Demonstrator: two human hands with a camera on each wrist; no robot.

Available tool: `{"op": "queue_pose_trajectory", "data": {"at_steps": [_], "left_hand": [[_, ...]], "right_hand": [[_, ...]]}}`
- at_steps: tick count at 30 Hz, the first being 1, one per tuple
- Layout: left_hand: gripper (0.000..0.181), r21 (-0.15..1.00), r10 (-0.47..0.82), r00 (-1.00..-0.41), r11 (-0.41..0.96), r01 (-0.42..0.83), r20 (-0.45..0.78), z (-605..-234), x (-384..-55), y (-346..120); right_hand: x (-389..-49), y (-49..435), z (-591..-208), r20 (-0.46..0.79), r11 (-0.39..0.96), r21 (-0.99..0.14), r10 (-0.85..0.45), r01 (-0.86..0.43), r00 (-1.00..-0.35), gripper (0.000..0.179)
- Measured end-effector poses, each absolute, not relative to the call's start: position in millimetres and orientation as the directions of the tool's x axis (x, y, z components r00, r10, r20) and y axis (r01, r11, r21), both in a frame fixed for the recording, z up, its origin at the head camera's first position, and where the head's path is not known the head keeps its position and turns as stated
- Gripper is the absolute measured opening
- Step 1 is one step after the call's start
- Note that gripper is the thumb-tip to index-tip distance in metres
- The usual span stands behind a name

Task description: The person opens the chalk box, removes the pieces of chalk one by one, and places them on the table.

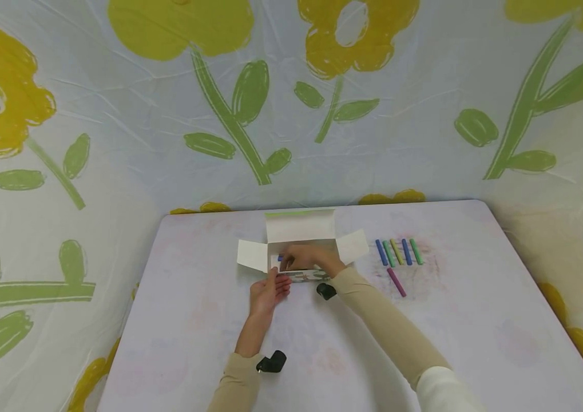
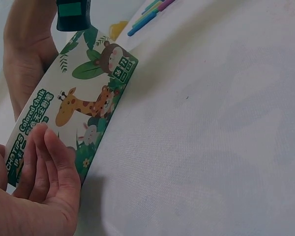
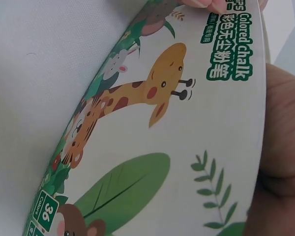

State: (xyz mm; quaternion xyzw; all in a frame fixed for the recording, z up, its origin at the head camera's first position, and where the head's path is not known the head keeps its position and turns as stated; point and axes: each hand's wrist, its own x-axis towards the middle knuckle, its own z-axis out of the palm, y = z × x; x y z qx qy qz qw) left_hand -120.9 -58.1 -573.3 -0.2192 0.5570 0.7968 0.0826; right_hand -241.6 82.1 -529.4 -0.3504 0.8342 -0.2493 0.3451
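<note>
An open white cardboard box of colored chalk point(image 1: 312, 277), printed with a giraffe and other animals, stands towards the far side of the table. My left hand point(image 1: 269, 292) grips its near left corner, thumb over the rim and fingers against the printed front point(image 2: 83, 105). Inside the box is my right hand point(image 1: 302, 257), fingers bent downward at the left end. A bit of blue chalk point(image 1: 280, 258) shows right beside those fingers; whether they pinch it is hidden. In the right wrist view the front panel point(image 3: 196, 128) covers most of that hand point(image 3: 282, 147).
Right of the box, several chalk sticks in blue, green and yellow point(image 1: 396, 252) lie in a row, with a magenta stick point(image 1: 396, 282) nearer. The box's side flaps point(image 1: 252, 254) and back lid point(image 1: 300, 226) spread outward. A flower-printed sheet point(image 1: 291, 166) hangs behind the white table point(image 1: 193, 343).
</note>
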Motion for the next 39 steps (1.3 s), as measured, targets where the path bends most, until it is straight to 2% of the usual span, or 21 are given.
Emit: {"op": "queue_pose_trajectory", "data": {"at_steps": [7, 10, 19, 32, 39], "left_hand": [[0.049, 0.845, -0.102, -0.890, -0.380, -0.378, -0.444, -571, -121, -58], [0.049, 0.843, -0.101, -0.888, -0.378, -0.383, -0.449, -572, -122, -59], [0.048, 0.845, -0.113, -0.885, -0.373, -0.383, -0.451, -574, -125, -59], [0.050, 0.837, -0.092, -0.880, -0.368, -0.404, -0.465, -571, -123, -62], [0.050, 0.836, -0.094, -0.878, -0.365, -0.408, -0.470, -570, -123, -62]], "right_hand": [[-246, 84, -533, -0.361, 0.567, -0.690, -0.808, -0.449, -0.466, 0.018], [-244, 89, -529, -0.314, 0.540, -0.690, -0.823, -0.482, -0.473, 0.018], [-233, 115, -515, -0.219, 0.570, -0.710, -0.737, -0.413, -0.640, 0.017], [-223, 155, -494, -0.078, 0.469, -0.807, -0.688, -0.360, -0.722, 0.017], [-223, 176, -488, 0.022, 0.415, -0.838, -0.621, -0.353, -0.783, 0.017]]}}
